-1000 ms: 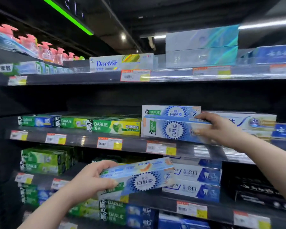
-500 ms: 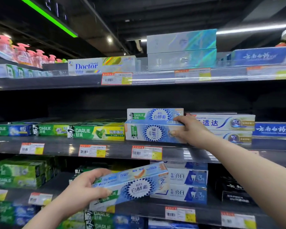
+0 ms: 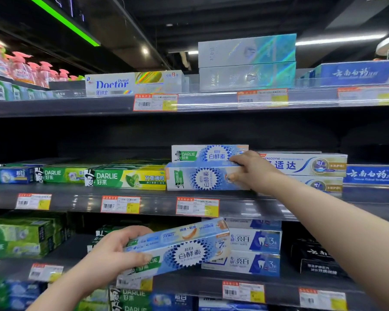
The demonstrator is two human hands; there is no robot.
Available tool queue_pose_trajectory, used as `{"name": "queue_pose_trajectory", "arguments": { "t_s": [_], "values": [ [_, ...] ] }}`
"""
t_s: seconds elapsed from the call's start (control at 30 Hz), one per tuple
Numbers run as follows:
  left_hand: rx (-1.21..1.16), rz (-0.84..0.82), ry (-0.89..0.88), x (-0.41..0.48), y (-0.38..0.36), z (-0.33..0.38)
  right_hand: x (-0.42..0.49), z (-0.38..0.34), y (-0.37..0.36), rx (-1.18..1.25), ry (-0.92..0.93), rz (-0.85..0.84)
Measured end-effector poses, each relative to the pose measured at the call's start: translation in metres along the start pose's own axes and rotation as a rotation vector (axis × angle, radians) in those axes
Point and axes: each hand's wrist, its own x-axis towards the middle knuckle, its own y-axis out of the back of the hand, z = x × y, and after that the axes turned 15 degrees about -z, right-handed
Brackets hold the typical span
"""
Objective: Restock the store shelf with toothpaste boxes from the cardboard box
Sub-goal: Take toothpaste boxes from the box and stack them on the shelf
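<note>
One DARLIE box (image 3: 184, 250) in left hand (image 3: 115, 254); right hand (image 3: 254, 172) grips another.

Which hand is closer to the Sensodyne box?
Right. The right hand grips the shelved blue box just beside the Sensodyne box; the left hand holds a second blue box a shelf lower.

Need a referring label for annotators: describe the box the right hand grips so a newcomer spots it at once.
On the middle shelf, between the green-and-yellow Darlie box and the Sensodyne boxes, sits a blue-and-white box gripped at its right end by the right hand. Unlike the matching box above it and the tilted one in the left hand, its print runs sideways.
</note>
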Motion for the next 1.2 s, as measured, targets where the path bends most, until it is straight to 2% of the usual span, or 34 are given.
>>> {"name": "queue_pose_trajectory", "arguments": {
  "t_s": [0.43,0.6,0.7,0.87,0.97,1.1,1.2],
  "values": [
    [-0.006,-0.033,-0.007,0.002,0.005,-0.004,0.003,0.001,0.004,-0.171,-0.143,0.042],
    [-0.025,-0.060,-0.043,0.002,0.011,-0.002,0.000,0.002,0.006,-0.208,-0.145,0.047],
    [-0.051,-0.007,-0.086,0.003,0.013,0.003,-0.003,0.005,0.007,-0.163,-0.120,0.078],
    [0.046,0.029,-0.185,0.011,0.028,0.037,-0.018,0.020,0.008,-0.106,0.036,0.215],
    [0.077,0.097,-0.279,0.026,0.044,0.072,-0.030,0.032,0.011,-0.130,0.050,0.317],
    [0.160,0.112,-0.336,0.058,0.059,0.117,-0.045,0.037,0.018,-0.165,0.033,0.294],
    [0.210,0.050,-0.320,0.087,0.061,0.136,-0.055,0.041,0.025,-0.167,0.027,0.287]
  ]
}}
